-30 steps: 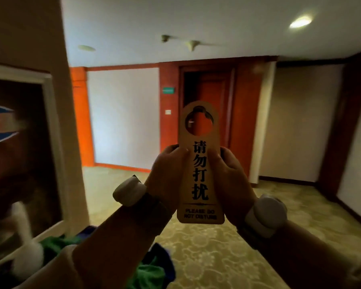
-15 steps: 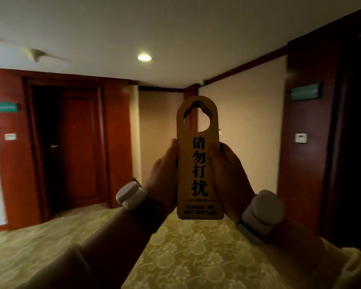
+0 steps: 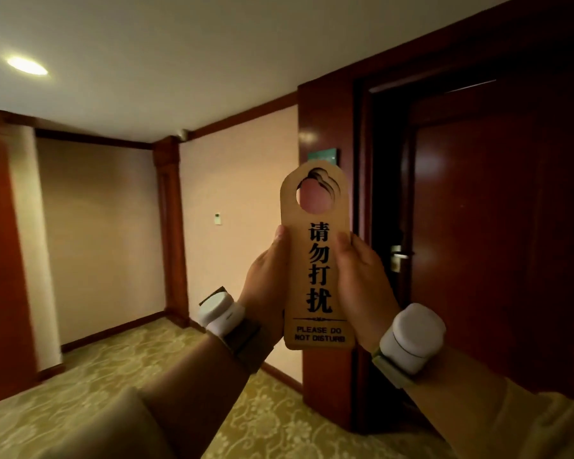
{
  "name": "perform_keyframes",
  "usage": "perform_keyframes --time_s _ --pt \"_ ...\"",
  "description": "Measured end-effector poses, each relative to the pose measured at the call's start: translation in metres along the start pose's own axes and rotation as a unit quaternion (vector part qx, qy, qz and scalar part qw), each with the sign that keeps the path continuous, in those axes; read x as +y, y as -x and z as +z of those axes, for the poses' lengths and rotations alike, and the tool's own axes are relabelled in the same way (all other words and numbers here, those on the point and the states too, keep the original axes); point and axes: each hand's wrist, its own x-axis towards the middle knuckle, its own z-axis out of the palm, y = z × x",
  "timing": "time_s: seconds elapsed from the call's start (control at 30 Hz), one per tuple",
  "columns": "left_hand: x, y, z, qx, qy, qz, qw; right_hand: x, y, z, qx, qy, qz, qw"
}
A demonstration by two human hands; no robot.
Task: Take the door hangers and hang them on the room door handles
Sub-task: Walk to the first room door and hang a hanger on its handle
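Though unhung, door hanger [image 3: 315,260] between gripping hands [image 3: 315,283].

Door handle [image 3: 399,256] unobstructed, hanger [image 3: 315,260] near.

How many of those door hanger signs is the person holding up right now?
1. A single door hanger is held upright between the left hand and right hand, in front of the door frame. Another could be stacked behind it, unseen.
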Motion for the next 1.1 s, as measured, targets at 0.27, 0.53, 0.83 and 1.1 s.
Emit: perform_keyframes --time_s 0.27,0.53,0.83,1.1 --pt "-0.067 -0.091 0.063 -0.07 -0.004 -0.027 0.997 0.063 -0.059 -0.064 0.065 0.054 0.008 0.996" --pt "-0.118 -0.197 0.097 -0.117 -0.001 -0.014 0.993 0.13 -0.139 -0.082 0.125 0.094 0.02 0.988" --pt "-0.16 -0.359 0.126 -0.18 0.024 -0.027 0.983 0.207 -0.264 -0.095 0.208 0.155 0.009 0.966" --pt "-0.22 -0.458 0.172 -0.223 0.079 -0.081 0.968 0.276 -0.346 -0.135 0.27 0.223 0.033 0.936"
